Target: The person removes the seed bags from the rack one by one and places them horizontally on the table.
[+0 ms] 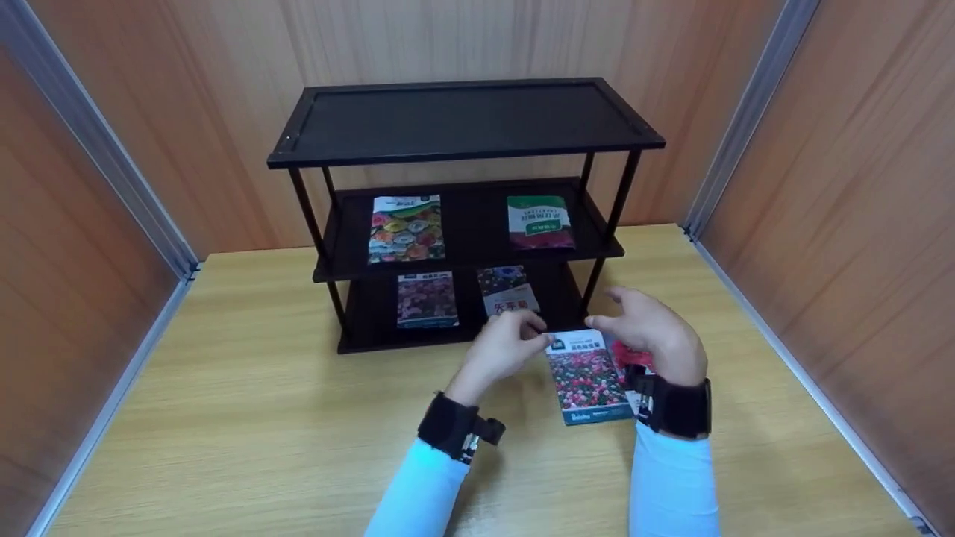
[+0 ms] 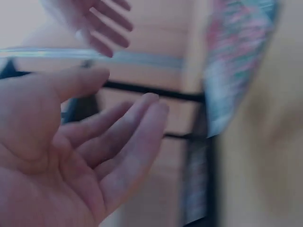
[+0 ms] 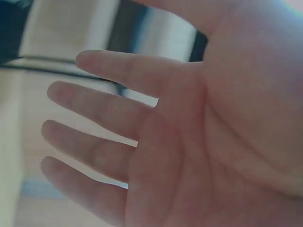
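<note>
My left hand [image 1: 503, 347] is above the table at the left upper corner of a flower seed packet [image 1: 589, 377]. In the left wrist view its fingers [image 2: 132, 151] are loosely bent with nothing between them, and the packet shows blurred at the upper right. My right hand [image 1: 656, 328] hovers over the right side of that packet. Its fingers [image 3: 99, 101] are spread and straight in the right wrist view, the palm bare. Another packet with a red flower [image 1: 630, 356] lies at the first one's right edge, partly hidden by the right hand and wrist.
A black three-tier shelf [image 1: 462, 123] stands at the back. Its middle tier bears a colourful flower packet [image 1: 406, 230] and a green-and-purple packet [image 1: 541, 224]. On the bottom tier lie a purple flower packet [image 1: 427, 300] and a blue flower packet [image 1: 509, 289]. Wooden walls [image 1: 835, 186] enclose the table.
</note>
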A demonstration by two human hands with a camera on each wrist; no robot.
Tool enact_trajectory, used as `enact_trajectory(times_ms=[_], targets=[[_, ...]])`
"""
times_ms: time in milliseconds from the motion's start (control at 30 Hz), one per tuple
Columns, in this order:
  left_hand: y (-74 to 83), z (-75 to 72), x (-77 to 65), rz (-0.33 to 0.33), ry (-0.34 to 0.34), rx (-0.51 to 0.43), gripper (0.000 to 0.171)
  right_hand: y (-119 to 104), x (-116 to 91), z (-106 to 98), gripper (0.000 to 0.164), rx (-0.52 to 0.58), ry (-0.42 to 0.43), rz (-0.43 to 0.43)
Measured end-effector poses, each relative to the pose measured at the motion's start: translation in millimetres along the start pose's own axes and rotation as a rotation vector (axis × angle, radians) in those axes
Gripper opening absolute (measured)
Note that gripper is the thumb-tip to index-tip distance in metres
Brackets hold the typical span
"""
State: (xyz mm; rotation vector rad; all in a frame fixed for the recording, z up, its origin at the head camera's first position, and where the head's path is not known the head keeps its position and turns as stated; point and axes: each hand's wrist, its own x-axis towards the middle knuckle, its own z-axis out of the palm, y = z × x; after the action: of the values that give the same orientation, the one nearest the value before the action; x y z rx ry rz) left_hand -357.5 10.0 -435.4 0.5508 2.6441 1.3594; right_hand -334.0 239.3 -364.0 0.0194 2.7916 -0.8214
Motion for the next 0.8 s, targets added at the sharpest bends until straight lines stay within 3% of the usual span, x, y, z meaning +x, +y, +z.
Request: enact_trajectory(times_ms=[233, 433, 533, 633, 700, 800], targets=[[23.0, -57.4, -35.9, 0.263, 0.124, 0.323, 0.059, -32, -28, 2, 0.081, -0.042, 0.131, -0.197], [23.7, -86.9, -52.0, 0.361, 0.287, 0.480, 0.074, -52, -26, 11, 0.083, -0.089, 0.247, -0.348], [21.2, -91.7, -49.8, 0.380, 0.403, 0.524, 0.073, -60, -18, 16, 0.082, -0.104, 0.294, -0.389], [19.1, -90.8, -39.8, 0.390, 0.476, 0.588, 0.070, -65, -5, 14, 0.080, -0.141, 0.322, -0.409], [20.1, -89.2, -28.2, 0.396, 0.486, 0.642, 0.070, -68, 7, 9, 0.079, -0.176, 0.343, -0.421], [25.1, -88.1, -5.7, 0.404, 0.445, 0.736, 0.071, -72, 29, -3, 0.077, -0.221, 0.378, -0.442]])
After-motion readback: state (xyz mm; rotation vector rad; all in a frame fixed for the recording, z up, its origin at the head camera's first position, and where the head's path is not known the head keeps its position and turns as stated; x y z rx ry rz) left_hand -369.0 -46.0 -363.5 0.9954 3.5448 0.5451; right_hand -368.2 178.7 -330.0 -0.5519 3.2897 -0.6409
